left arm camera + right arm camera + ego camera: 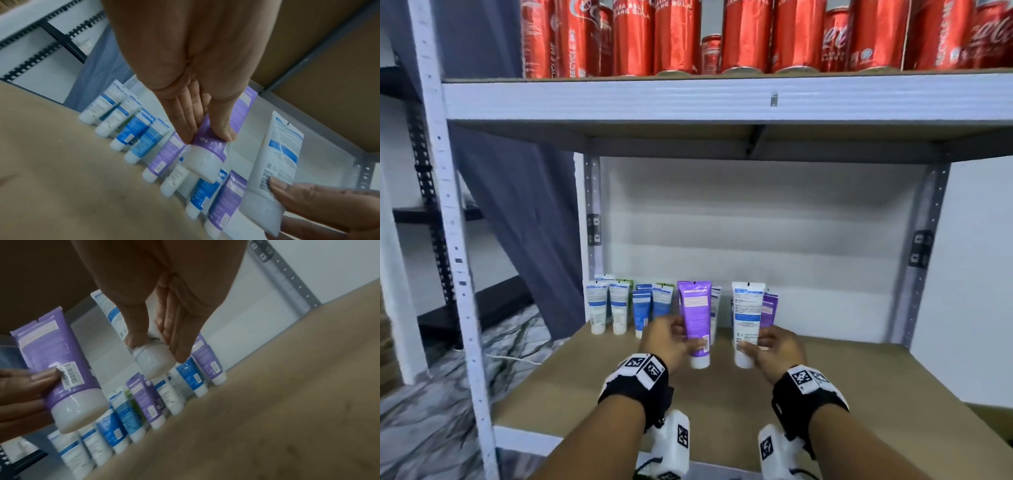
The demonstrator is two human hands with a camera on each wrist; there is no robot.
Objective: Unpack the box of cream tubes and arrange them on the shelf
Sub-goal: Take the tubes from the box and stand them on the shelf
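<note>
My left hand pinches a purple cream tube near its white cap, thumb on one side and fingers on the other, cap down above the brown shelf board. The same purple tube shows in the left wrist view, as does my left hand. My right hand grips a white tube with a blue label just above its cap; that white tube fills the right wrist view. Several tubes stand cap down in rows at the back left of the shelf. The box is out of view.
Red drink cans fill the shelf above, whose grey beam hangs over the work space. Grey uprights frame the bay. A blue-grey cloth hangs at the left. The brown board extends bare to the right of the tubes.
</note>
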